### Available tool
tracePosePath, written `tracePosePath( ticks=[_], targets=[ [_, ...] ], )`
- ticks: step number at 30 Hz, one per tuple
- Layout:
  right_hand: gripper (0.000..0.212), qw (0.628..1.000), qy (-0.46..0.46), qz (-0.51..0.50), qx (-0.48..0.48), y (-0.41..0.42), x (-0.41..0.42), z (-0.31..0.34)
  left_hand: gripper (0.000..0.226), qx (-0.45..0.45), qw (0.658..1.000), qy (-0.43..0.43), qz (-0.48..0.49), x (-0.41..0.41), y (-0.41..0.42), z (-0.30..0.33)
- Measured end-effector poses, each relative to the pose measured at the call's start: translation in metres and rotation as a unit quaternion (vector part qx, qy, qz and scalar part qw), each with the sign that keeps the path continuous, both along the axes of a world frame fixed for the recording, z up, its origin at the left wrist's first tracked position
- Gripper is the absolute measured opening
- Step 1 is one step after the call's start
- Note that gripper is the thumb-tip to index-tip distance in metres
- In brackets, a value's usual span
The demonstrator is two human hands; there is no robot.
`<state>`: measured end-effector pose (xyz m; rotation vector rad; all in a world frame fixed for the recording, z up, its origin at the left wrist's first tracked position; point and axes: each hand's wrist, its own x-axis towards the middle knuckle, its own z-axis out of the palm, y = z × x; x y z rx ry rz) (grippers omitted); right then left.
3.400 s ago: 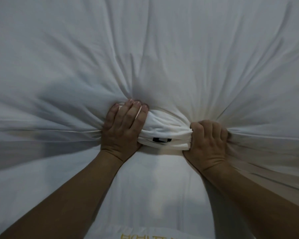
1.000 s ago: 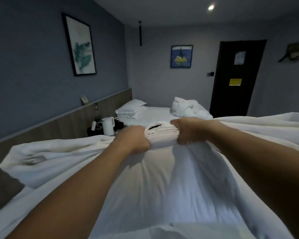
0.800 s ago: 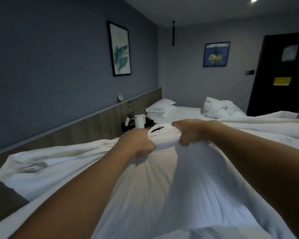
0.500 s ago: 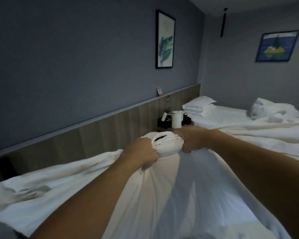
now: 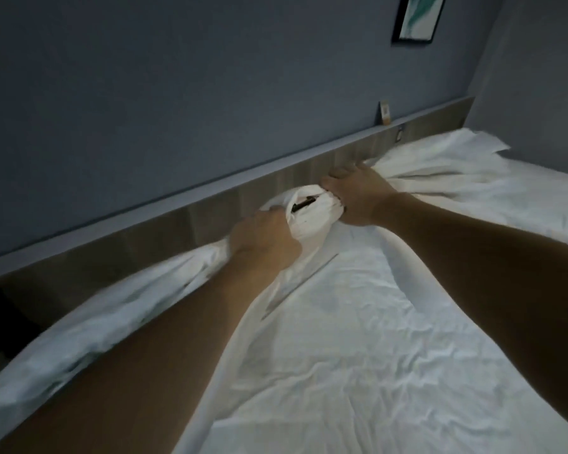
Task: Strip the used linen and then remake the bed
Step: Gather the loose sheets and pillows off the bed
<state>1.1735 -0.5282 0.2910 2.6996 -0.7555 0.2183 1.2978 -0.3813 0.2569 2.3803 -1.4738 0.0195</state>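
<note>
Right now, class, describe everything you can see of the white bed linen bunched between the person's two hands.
The white bed linen is soft, creased cotton-like cloth, gathered into a tight wad with a small dark mark on it. The left hand grips one side, the right hand the other. From the wad the cloth fans out left and right along the wooden headboard panel and drapes over the wrinkled white sheet below.

A bunched white cotton sheet [image 5: 312, 213] is gripped between the left hand [image 5: 264, 239] and right hand [image 5: 358, 194]. A wooden wall panel [image 5: 210, 204] is seen just beyond them.
</note>
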Motion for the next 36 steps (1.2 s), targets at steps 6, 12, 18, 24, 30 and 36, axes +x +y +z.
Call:
tracePosePath(
  ticks=[6, 12, 18, 24, 30, 36],
  targets=[
    [0.057, 1.000, -0.004, -0.009, -0.029, -0.091, 0.017, -0.208, 0.042, 0.075, 0.997, -0.005, -0.017, 0.009, -0.092, -0.194],
    [0.083, 0.918, 0.104, -0.276, 0.267, -0.083, -0.024, -0.525, 0.029, 0.199, 0.971, 0.042, -0.124, -0.016, -0.143, -0.474],
    [0.099, 0.892, 0.000, -0.303, 0.335, -0.099, -0.031, -0.626, 0.066, 0.159, 0.980, 0.036, -0.112, -0.026, -0.180, -0.541],
    [0.080, 0.738, -0.286, -0.293, 0.536, -0.070, -0.022, -0.590, 0.055, 0.059, 0.981, -0.113, -0.144, -0.032, -0.097, -0.539],
    [0.083, 0.494, -0.407, -0.379, 0.668, 0.005, 0.003, -0.536, 0.080, 0.075, 0.961, -0.210, -0.162, -0.012, 0.034, -0.546],
    [0.121, 0.355, -0.372, -0.508, 0.691, 0.072, 0.056, -0.544, 0.102, 0.209, 0.949, -0.215, -0.098, 0.014, 0.136, -0.535]
  ],
)
